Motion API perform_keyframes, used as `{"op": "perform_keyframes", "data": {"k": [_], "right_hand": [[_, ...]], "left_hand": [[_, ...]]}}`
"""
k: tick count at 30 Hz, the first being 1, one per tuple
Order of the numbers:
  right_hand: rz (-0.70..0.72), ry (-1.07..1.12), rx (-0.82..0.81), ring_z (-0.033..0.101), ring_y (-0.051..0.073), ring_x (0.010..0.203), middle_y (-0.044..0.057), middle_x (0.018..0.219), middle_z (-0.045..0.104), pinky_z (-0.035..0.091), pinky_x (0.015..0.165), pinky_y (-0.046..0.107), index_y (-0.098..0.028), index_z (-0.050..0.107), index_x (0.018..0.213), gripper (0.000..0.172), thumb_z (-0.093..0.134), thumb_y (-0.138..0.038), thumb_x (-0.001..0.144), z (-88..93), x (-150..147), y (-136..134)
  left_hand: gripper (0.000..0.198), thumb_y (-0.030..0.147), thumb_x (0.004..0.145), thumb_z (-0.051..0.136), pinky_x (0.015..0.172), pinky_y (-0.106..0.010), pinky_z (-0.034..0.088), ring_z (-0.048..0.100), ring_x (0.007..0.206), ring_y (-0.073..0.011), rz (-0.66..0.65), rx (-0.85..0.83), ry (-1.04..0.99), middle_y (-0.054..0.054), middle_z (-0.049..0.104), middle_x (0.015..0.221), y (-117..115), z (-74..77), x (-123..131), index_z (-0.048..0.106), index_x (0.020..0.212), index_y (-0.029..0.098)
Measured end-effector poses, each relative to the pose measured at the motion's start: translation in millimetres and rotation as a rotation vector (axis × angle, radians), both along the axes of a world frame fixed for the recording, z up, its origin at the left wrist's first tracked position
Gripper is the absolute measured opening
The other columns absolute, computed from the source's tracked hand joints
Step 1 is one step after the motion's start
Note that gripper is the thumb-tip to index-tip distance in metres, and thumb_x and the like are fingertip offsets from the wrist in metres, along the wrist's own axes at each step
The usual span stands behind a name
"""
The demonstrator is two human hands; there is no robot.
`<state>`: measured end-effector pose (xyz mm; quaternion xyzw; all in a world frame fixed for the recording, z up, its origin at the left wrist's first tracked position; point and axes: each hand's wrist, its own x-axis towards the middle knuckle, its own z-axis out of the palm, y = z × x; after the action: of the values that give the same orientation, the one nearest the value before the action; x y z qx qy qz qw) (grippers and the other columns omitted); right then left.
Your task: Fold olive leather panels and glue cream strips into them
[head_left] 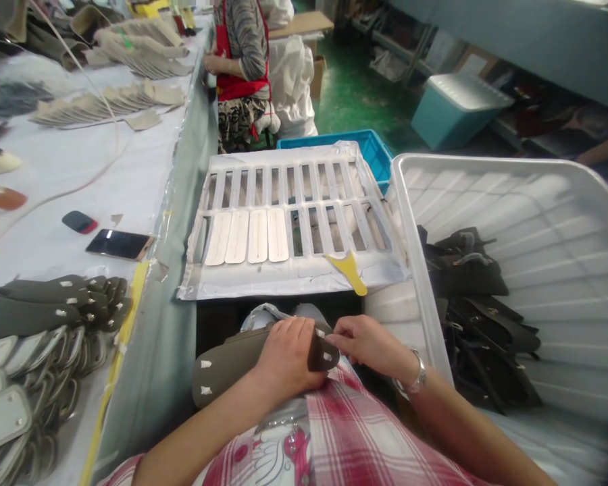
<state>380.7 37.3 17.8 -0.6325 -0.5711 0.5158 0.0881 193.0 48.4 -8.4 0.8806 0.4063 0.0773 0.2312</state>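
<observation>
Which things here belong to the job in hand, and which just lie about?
Likely the job's:
olive piece in left hand, right hand at its end
similar olive pieces on table

Likely just lying about:
phone
teal box

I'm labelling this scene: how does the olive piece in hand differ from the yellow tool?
Look: the olive piece is dark and dull with small pale patches; the yellow tool is bright and plain. Size: the olive piece is larger than the yellow tool. State: the left hand grips the olive piece, the right hand at one end; the yellow tool lies on the white rack.
</observation>
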Motion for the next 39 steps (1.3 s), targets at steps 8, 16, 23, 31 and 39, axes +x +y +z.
{"op": "perform_keyframes", "data": {"k": [8,16,23,31,39], "right_hand": [[-0.012,0.046,0.019,0.051,0.009,0.044,-0.001,0.053,0.059,0.032,0.044,0.02,-0.017,0.054,0.063,0.032,0.049,-0.043,0.081,-11.0,5,-2],[0.01,0.059,-0.012,0.05,0.008,0.044,0.001,0.054,0.061,0.03,0.042,0.019,-0.015,0.057,0.062,0.032,0.052,-0.042,0.078,-12.1,6,4],[0.04,0.055,-0.021,0.053,0.01,0.043,0.001,0.053,0.061,0.033,0.041,0.019,-0.015,0.056,0.06,0.033,0.051,-0.043,0.078,-7.8,7,7],[0.066,0.04,-0.019,0.051,0.009,0.043,0.001,0.053,0.061,0.032,0.042,0.02,-0.016,0.056,0.06,0.032,0.051,-0.042,0.078,-9.4,9,8],[0.082,-0.018,0.012,0.048,0.009,0.043,0.0,0.052,0.058,0.029,0.044,0.021,-0.017,0.053,0.058,0.029,0.051,-0.037,0.079,-4.2,9,10]], "left_hand": [[0.06,0.042,0.061,0.062,0.09,-0.043,0.038,0.051,0.099,-0.0303,0.012,0.026,0.017,-0.013,0.056,0.106,-2,0.6,4,0.049,0.111,0.013],[0.057,0.045,0.058,0.065,0.085,-0.041,0.04,0.053,0.093,-0.0292,0.024,0.042,0.069,-0.012,0.057,0.098,-2,6.5,10,0.05,0.104,0.014],[0.068,0.05,0.059,0.067,0.092,-0.044,0.037,0.052,0.101,-0.0299,0.022,0.044,0.055,-0.014,0.057,0.11,-4,3.4,13,0.047,0.112,0.014],[0.057,0.047,0.063,0.063,0.087,-0.042,0.041,0.053,0.095,-0.0288,0.036,0.035,0.057,-0.013,0.058,0.101,-4,3.3,17,0.05,0.106,0.013],[0.064,0.044,0.061,0.064,0.097,-0.045,0.036,0.052,0.102,-0.0304,0.033,0.075,0.009,-0.015,0.057,0.11,-7,-2.0,17,0.048,0.113,0.01]]}}
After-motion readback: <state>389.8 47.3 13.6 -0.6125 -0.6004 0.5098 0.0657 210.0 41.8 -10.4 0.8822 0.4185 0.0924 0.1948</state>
